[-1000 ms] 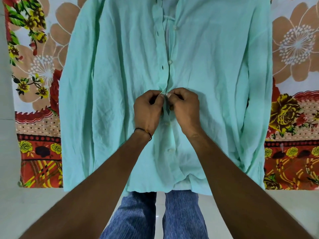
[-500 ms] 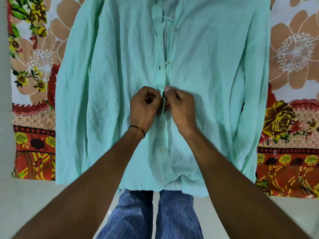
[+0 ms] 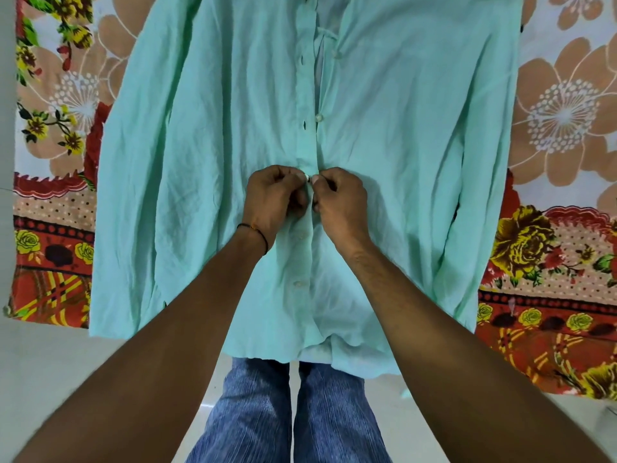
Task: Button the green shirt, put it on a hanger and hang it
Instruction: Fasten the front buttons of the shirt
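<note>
The green shirt [image 3: 400,145] lies flat on a flowered bedsheet, collar away from me, hem toward me. My left hand [image 3: 273,195] and my right hand [image 3: 340,202] meet at the middle of the placket, each pinching one front edge. A small white button [image 3: 307,177] shows between my fingertips. Below my hands, two buttons [image 3: 298,284] sit fastened. Above them, a button [image 3: 319,117] lies beside its hole and the placket stands apart up to the collar. No hanger is in view.
The flowered bedsheet [image 3: 561,128], in red, brown and white, spreads under and around the shirt. Pale floor [image 3: 40,362] runs along the near edge. My legs in blue jeans [image 3: 287,412] stand below the hem.
The view has shifted slightly. My hands stay at the same button, and the white button now shows between my fingertips.
</note>
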